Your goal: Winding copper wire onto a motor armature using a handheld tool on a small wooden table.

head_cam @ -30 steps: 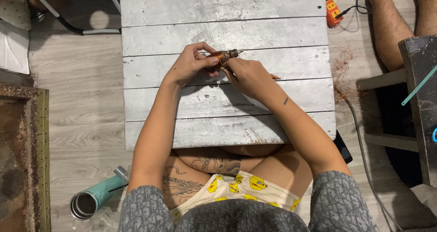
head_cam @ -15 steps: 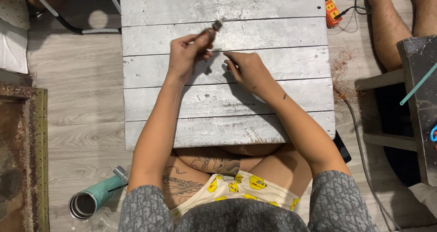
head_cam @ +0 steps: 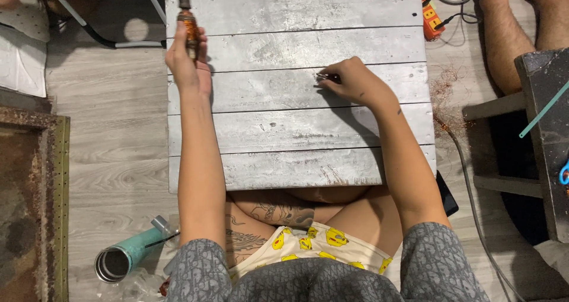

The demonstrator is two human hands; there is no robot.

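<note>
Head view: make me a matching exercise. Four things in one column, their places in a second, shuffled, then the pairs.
Things:
1. copper-wound part
2. small metal tool
3. teal tumbler
4. orange power strip

Places:
A. lying on the floor by the person's left side
B. on the floor past the board's far right corner
C. held up in the left hand
D. under the right hand, on the grey plank board

Pairs: 1-C, 2-D, 3-A, 4-B

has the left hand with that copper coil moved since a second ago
Yes. The left hand, holding the coil, went from the board's middle out to its far left corner.
</note>
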